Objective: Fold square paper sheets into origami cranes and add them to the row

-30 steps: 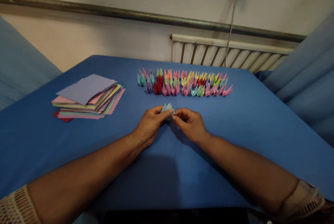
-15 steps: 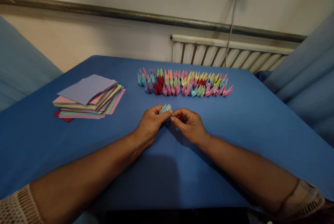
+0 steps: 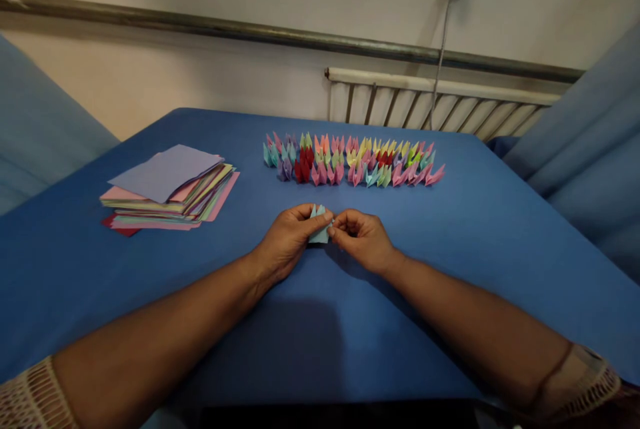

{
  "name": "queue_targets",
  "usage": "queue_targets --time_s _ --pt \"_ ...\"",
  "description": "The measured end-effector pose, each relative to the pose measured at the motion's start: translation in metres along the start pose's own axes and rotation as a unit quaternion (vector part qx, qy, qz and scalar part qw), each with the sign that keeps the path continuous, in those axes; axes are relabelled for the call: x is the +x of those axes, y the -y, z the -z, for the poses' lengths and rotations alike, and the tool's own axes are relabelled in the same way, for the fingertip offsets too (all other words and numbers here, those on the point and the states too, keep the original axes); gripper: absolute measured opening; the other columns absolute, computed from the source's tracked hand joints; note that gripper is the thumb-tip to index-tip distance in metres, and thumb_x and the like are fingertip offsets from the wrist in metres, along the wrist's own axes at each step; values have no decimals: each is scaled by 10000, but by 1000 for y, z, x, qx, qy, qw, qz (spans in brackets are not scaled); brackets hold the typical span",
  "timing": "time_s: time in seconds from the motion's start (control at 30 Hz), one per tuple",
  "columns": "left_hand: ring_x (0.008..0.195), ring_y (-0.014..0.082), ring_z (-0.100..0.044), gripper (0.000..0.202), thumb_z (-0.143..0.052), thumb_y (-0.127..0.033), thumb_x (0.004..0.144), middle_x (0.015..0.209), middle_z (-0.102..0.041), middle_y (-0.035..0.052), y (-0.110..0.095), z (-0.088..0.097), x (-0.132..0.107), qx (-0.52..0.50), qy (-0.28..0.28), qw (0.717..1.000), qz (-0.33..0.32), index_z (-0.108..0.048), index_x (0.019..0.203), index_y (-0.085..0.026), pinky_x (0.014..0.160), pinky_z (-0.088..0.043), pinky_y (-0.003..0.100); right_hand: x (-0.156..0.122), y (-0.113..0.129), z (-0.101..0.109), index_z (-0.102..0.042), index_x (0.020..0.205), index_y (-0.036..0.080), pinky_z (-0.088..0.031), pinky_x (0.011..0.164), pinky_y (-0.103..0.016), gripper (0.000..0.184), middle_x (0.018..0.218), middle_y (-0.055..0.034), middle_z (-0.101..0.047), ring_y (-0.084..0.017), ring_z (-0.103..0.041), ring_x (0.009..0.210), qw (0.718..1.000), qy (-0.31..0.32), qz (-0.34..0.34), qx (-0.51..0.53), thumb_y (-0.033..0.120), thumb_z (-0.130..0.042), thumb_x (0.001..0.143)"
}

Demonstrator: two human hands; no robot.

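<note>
A small light-blue folded paper piece (image 3: 319, 229) is pinched between both my hands at the middle of the blue table (image 3: 475, 242). My left hand (image 3: 289, 239) grips its left side with thumb and fingers closed. My right hand (image 3: 363, 238) pinches its right edge, fingers curled. The piece stands upright with its lower edge showing between my fingertips.
Rows of several small folded paper pieces (image 3: 353, 161) in many colours stand beyond my hands. A stack of coloured paper sheets (image 3: 169, 188), a lilac one on top, lies at the left. A radiator (image 3: 430, 104) and a metal rail (image 3: 250, 32) run along the wall behind.
The light-blue piece has turned more upright between my fingers, and more of its lower part shows. Both hands stayed in nearly the same place.
</note>
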State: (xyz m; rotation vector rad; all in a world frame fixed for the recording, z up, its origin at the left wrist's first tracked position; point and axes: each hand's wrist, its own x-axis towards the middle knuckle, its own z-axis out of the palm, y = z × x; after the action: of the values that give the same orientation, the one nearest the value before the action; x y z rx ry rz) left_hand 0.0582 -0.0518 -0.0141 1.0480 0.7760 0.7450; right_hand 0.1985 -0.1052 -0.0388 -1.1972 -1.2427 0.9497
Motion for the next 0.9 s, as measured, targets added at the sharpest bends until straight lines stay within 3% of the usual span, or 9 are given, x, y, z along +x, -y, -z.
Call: queue_targets --time_s 0.2,0.43,0.6,0.9 --pt "614 96 -541 195 -796 -301 689 675 -620 -5 -1 0 0 -1 -1 1000 -2 -695 738 -141 608 -411 223 -1 1 0 -568 690 196 -420 528 -231 157 612 38 -566 -92 -502 522 1000 16 -3 14 318 -653 741" --pt "767 128 -605 273 -764 -306 718 873 -687 27 -3 -1 -1 2 26 999 -23 -715 949 -169 759 -455 257 2 3 6 -574 713 194 -413 524 -230 208 606 32 -569 -95 -494 529 999 -32 12 25 379 -666 740" --pt "650 102 -557 234 -787 -296 663 742 -657 -4 -4 0 -1 84 -14 996 -40 -707 835 -158 650 -425 229 3 4 8 -580 724 190 -415 520 -234 233 607 29 -572 -96 -494 524 998 -60 25 19 404 -667 745" --pt "629 116 -534 214 -773 -334 651 669 -619 -11 -4 2 0 181 -65 976 -101 -677 716 -155 622 -410 241 4 -1 7 -597 787 190 -414 548 -231 224 638 37 -571 -94 -504 554 998 -48 22 39 391 -689 755"
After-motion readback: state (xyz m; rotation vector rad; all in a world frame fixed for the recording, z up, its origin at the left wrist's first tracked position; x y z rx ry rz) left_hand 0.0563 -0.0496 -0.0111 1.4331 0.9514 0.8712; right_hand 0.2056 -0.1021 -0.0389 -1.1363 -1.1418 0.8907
